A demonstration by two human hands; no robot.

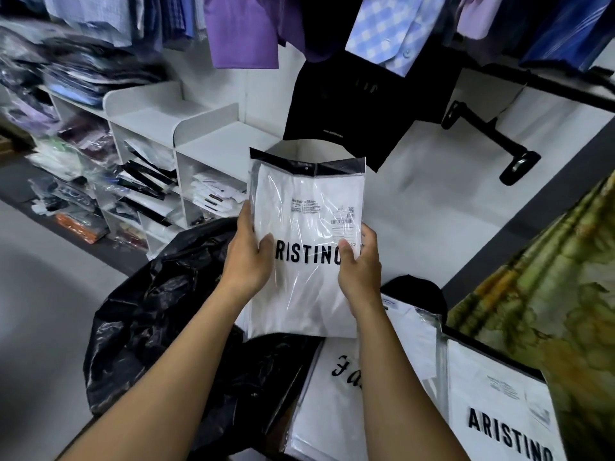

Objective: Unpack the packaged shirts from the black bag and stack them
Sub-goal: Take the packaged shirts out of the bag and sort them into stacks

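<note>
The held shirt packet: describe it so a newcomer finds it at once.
Above the crumpled black bag, the left hand and right hand grip one shirt packet upright by its sides. Unlike the packets lying flat lower right, it is midair, its black flap topmost.

"ARISTINO" is printed on the held packaged shirt [304, 241] and another packaged shirt [502, 417] lower right.

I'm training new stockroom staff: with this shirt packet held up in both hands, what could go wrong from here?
The packaged shirt is slick plastic, held only at its edges by the left hand and right hand; it might slip. The packets below overlap unevenly, so a stack may slide toward the black bag.
</note>
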